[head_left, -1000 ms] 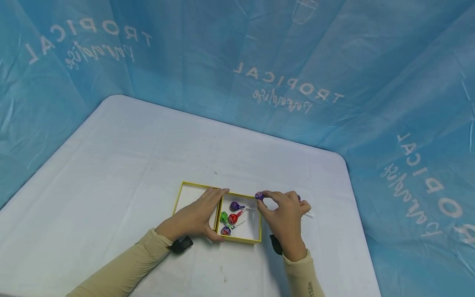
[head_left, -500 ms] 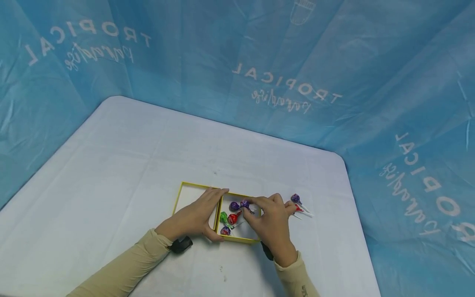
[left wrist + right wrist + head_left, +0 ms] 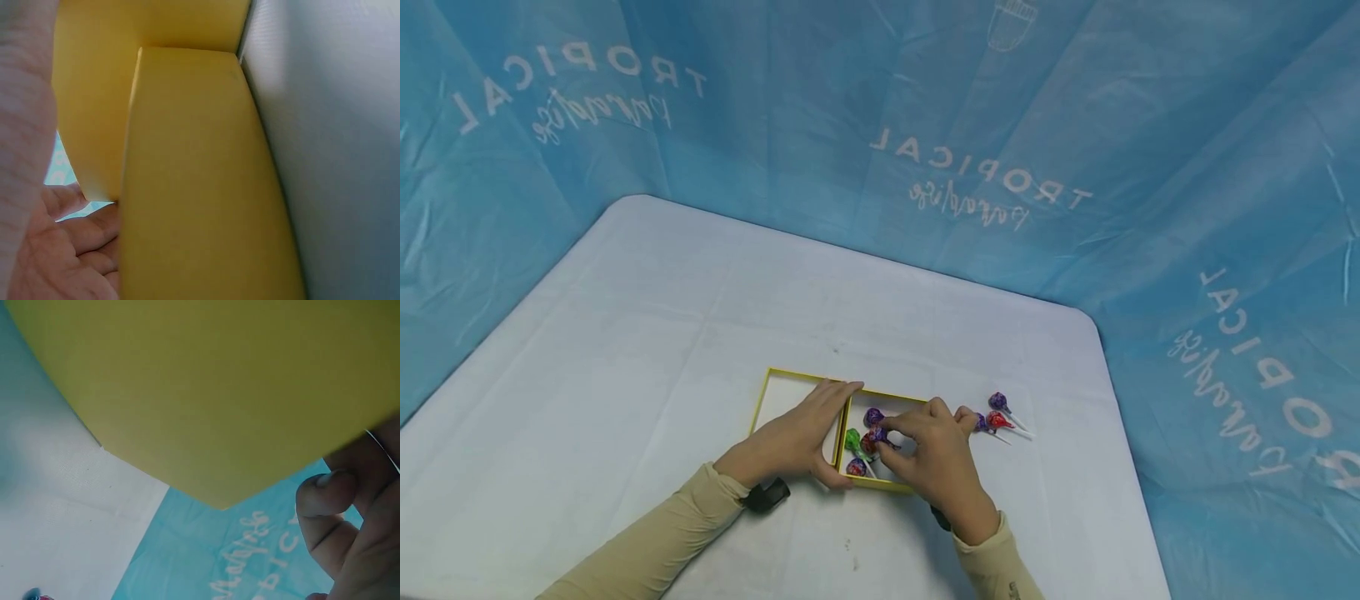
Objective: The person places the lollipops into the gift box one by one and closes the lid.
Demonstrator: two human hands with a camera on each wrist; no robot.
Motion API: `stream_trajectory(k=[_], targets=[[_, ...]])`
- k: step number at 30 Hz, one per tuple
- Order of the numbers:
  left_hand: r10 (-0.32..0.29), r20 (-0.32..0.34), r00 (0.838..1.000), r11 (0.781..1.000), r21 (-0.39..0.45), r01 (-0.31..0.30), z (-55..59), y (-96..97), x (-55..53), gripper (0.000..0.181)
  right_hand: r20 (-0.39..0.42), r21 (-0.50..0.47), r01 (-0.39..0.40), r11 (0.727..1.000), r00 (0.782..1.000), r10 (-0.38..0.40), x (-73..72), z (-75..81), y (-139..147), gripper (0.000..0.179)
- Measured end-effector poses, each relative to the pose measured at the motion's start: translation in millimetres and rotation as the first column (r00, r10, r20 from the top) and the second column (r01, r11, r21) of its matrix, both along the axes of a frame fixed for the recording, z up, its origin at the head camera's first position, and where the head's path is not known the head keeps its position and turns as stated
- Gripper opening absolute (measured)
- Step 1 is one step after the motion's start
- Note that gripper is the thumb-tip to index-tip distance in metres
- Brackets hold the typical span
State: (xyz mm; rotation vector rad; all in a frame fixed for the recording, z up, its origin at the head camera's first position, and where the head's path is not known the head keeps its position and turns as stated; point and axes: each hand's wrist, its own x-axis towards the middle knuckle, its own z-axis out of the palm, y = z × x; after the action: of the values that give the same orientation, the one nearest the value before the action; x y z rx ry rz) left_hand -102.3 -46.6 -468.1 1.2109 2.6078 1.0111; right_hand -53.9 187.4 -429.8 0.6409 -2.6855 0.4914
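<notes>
In the head view my left hand spans the yellow box, thumb at its near wall and fingertips at its far wall. My right hand pinches a purple-wrapped lollipop low inside the box, its stick partly hidden by the fingers. Under it a red lollipop is partly covered. Beside these lie another purple lollipop, a green one and a purple-red lollipop. Yellow box wall fills much of both wrist views, with fingers of the right hand beside it.
Left of the box, a yellow-rimmed white tray or lid adjoins it, partly under the left hand. Several lollipops lie right of the box, among them a red lollipop. Blue printed curtains surround the white table.
My right hand has carried the purple lollipop leftward from the box's right edge and down among the other lollipops, uncovering those on the table. The left hand has stayed in place.
</notes>
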Motion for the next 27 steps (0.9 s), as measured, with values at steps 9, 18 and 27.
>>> stream_trajectory(k=[9, 18, 27], targets=[[0.005, 0.02, 1.0, 1.0, -0.006, -0.004, -0.3, -0.7, -0.3, 0.127, 0.063, 0.031, -0.003, 1.0, 0.998, 0.001, -0.1, -1.4, 2.5, 0.02], [0.008, 0.055, 0.998, 1.0, -0.012, -0.007, 2.5, -0.2, 0.3, 0.127, 0.13, 0.044, -0.017, 0.999, 0.991, 0.011, -1.9, -3.5, 4.0, 0.016], [0.012, 0.073, 0.997, 1.0, -0.017, -0.011, 3.2, -1.2, 1.1, 0.127, 0.179, 0.032, -0.047, 0.998, 0.983, 0.041, -4.4, -1.6, 3.5, 0.013]])
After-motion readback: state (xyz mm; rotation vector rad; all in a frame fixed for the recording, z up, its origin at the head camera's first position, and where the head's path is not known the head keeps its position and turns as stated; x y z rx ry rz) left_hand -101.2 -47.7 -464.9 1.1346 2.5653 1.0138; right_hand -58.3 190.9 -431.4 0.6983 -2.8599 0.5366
